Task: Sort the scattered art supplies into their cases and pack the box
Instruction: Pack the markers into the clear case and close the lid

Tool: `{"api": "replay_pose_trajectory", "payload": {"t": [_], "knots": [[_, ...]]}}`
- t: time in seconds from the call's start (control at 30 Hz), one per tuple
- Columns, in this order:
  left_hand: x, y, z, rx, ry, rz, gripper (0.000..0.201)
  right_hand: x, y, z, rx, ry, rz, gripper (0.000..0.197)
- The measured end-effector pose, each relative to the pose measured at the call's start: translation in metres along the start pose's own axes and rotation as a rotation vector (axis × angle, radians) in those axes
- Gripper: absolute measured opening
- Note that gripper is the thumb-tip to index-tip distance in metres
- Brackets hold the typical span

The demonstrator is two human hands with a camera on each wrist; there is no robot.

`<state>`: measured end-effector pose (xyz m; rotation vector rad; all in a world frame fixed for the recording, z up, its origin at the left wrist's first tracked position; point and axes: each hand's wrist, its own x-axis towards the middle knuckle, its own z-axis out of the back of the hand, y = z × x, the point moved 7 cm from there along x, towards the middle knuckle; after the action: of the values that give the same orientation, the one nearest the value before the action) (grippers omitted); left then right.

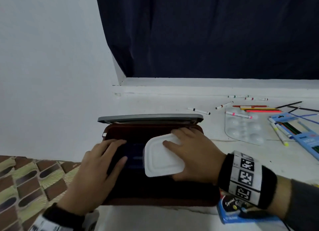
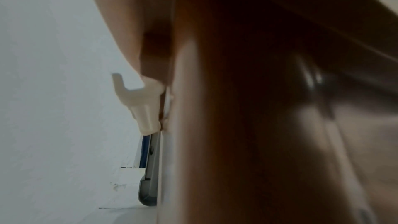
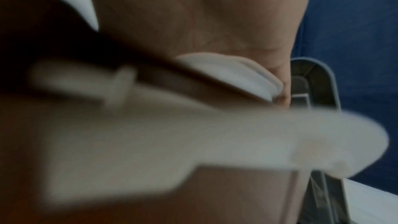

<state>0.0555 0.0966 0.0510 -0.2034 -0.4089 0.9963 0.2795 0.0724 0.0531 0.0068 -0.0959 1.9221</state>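
A brown box (image 1: 156,200) lies open on the white surface, its grey lid (image 1: 150,118) standing up at the back. My right hand (image 1: 170,137) grips a white plastic container (image 1: 160,161) over the box's right half, thumb on top and fingers over its far edge. In the right wrist view the white container (image 3: 232,74) is blurred, with the grey lid (image 3: 312,83) behind it. My left hand (image 1: 120,149) reaches into the box's left half, fingers fairly straight on something dark blue (image 1: 134,154). The left wrist view shows a cream latch (image 2: 137,101) beside the grey lid (image 2: 150,176).
Markers (image 1: 198,110) and coloured pencils (image 1: 259,109) lie scattered at the back right around a clear paint palette (image 1: 245,128). A blue pencil pack (image 1: 300,132) sits at the far right; another blue pack (image 1: 231,211) lies under my right wrist. A patterned surface (image 1: 25,184) lies left.
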Motion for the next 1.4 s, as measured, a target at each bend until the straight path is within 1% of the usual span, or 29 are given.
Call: {"api": "replay_pose_trajectory", "payload": {"t": [0.07,0.2,0.33,0.43,0.57,0.67,0.87,1.0,1.1,1.2,1.33,1.4], "knots": [[-0.001,0.000,0.001,0.010,0.005,0.008,0.045,0.002,0.001,-0.012,-0.024,0.004,-0.025,0.086],[0.001,0.002,-0.003,0.041,0.062,0.017,0.047,-0.001,0.000,-0.029,-0.062,0.006,-0.042,0.087],[0.000,0.004,-0.007,0.036,0.114,0.013,0.049,-0.002,-0.003,-0.038,-0.046,-0.034,-0.066,0.085],[0.000,0.002,-0.008,0.018,0.132,-0.003,0.049,0.001,-0.006,-0.036,0.006,-0.060,-0.060,0.085],[0.000,-0.001,-0.008,0.005,0.129,-0.031,0.049,-0.003,-0.008,-0.026,0.168,-0.165,-0.067,0.077],[-0.001,-0.003,-0.007,-0.011,0.123,-0.037,0.049,-0.005,-0.007,-0.023,0.168,-0.178,-0.056,0.078],[-0.002,-0.007,-0.003,0.005,0.114,-0.037,0.050,-0.002,-0.004,-0.020,0.105,-0.153,-0.051,0.079],[-0.003,-0.021,-0.002,-0.088,0.079,-0.043,0.050,-0.003,-0.002,-0.024,0.100,-0.130,-0.024,0.078],[-0.005,-0.038,-0.004,-0.156,0.029,-0.050,0.046,-0.005,0.000,-0.022,0.105,-0.165,0.002,0.078],[-0.005,-0.048,-0.007,-0.235,-0.016,-0.023,0.040,-0.010,-0.001,-0.015,0.142,-0.197,0.018,0.079],[0.000,-0.061,-0.007,-0.326,-0.090,-0.013,0.033,-0.022,-0.008,-0.006,0.338,-0.164,-0.031,0.091],[0.002,-0.071,-0.006,-0.369,-0.142,-0.017,0.023,-0.035,-0.016,0.001,0.443,-0.214,-0.091,0.090]]}}
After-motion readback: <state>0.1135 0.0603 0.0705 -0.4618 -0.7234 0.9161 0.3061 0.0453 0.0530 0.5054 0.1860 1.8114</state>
